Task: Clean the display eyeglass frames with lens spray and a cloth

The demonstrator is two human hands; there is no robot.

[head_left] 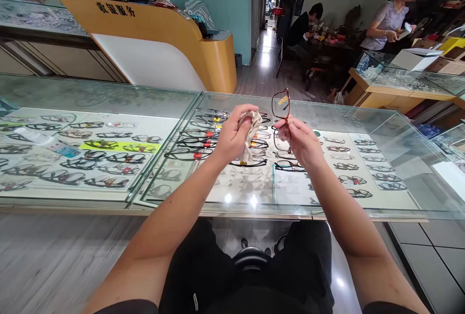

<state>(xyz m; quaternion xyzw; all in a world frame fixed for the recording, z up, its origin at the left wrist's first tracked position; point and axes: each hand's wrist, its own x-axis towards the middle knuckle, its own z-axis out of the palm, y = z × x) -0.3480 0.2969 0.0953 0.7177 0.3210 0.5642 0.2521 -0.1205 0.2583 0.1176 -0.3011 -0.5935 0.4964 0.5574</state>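
Observation:
Closed around a crumpled beige cloth [252, 132], my left hand [233, 134] is raised over the glass counter. My right hand [304, 142] grips a pair of eyeglasses [289, 103] with a reddish-brown frame, turned on end so that one lens stands above my fingers and the other hangs below. A small yellow tag shows on the upper lens. Cloth and eyeglasses are apart. Under my hands, several dark-framed glasses [192, 153] with red and yellow tags lie in rows on the counter, partly hidden by my left hand and the cloth.
The glass display counter [218, 211] spans the width before me, with more frames inside. A clear spray bottle [49, 142] lies on its left part. Beyond stands a wooden cashier desk [218, 62]. Two people are at the back right, one seated, one standing near open boxes [416, 59].

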